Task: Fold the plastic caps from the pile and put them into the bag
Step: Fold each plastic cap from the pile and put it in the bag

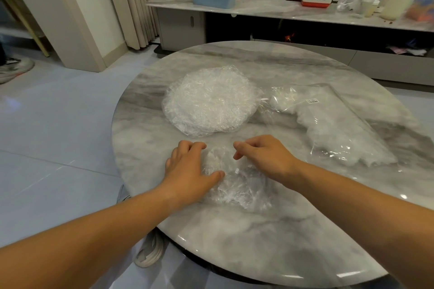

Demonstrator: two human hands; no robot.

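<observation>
Left hand (187, 168) and right hand (266, 157) pinch a cap (238, 186) with curled fingers on the desk (258, 246); pile (209, 101) at twelve o'clock, bag (340, 124) at two.

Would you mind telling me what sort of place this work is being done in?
Most likely a home living room: a round marble table, a low cabinet along the wall with household clutter on top, and a pleated curtain.
</observation>
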